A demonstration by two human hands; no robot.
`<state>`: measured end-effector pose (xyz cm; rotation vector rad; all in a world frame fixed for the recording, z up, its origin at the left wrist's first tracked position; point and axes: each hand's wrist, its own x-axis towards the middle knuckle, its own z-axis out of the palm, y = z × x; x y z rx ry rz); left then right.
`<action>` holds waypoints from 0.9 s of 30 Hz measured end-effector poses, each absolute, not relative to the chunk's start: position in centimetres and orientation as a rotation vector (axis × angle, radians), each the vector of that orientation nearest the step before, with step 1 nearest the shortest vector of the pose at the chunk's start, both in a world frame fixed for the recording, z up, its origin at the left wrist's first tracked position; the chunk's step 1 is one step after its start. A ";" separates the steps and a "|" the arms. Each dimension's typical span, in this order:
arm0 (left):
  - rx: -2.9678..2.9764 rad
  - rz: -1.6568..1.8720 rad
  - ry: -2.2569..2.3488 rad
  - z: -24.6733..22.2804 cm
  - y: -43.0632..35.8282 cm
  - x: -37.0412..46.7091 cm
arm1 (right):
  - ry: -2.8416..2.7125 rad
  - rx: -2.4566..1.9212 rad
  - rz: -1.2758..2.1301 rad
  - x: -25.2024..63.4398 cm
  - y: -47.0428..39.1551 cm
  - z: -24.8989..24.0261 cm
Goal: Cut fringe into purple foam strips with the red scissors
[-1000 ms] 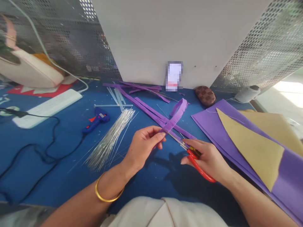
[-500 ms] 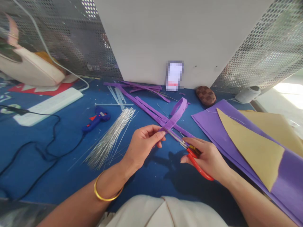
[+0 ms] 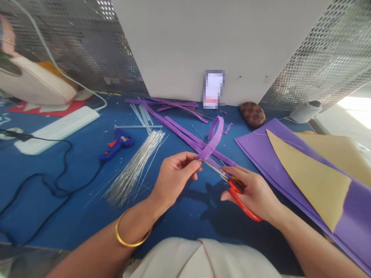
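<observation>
My left hand is closed, pinching one end of a purple crepe paper strip between thumb and fingers. The strip rises away from the fingertips and curls over at its far end. My right hand grips a pair of scissors with red handles. Their blades point to the upper left and meet the strip's edge right beside my left thumb; how far apart the blades are is hard to make out. Beneath the held strip, more long purple strips lie slantwise on the blue table.
Left of my hands lie a bundle of thin metal wires, a blue glue gun with its cord, clear glue sticks and a white power strip. Purple sheets, a checkered pouch and a thread spool are rightward. A phone leans behind.
The strip's curled end has swung slightly left, and a small purple scrap beside it now shows apart from it. Both hands keep nearly the same position; the view has tilted a little.
</observation>
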<state>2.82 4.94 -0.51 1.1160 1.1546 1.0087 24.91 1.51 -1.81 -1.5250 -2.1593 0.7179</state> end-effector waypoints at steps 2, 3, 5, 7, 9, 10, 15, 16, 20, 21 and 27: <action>1.121 1.012 1.163 -0.5 4.9 2.8 | -2.156 -1.526 0.729 24.9 1.5 -1.8; 1.124 1.010 1.168 -0.6 4.9 2.8 | -2.154 -1.524 0.733 24.9 1.5 -1.8; 1.127 1.004 1.173 -0.6 4.9 2.8 | -2.150 -1.519 0.740 24.9 1.5 -1.8; 1.125 1.003 1.173 -0.6 4.9 2.9 | -2.146 -1.511 0.751 24.9 1.5 -1.8; 1.116 1.007 1.166 -0.6 4.9 2.9 | -2.140 -1.504 0.764 24.9 1.5 -1.8; 1.108 1.011 1.160 -0.6 4.9 2.9 | -2.137 -1.500 0.767 25.0 1.5 -1.8; 1.061 1.026 1.129 -0.6 4.8 3.0 | -2.121 -1.465 0.750 24.9 1.4 -1.9; 1.057 1.026 1.127 -0.6 4.8 3.0 | -2.120 -1.456 0.751 24.9 1.4 -1.8; 1.045 1.020 1.131 -0.5 4.8 3.0 | -2.114 -1.437 0.762 24.9 1.4 -1.8; 1.040 1.019 1.130 -0.5 4.8 3.0 | -2.112 -1.434 0.766 24.9 1.4 -1.8; 0.988 1.025 1.106 -0.6 4.9 3.0 | -2.107 -1.428 0.759 24.9 1.5 -1.8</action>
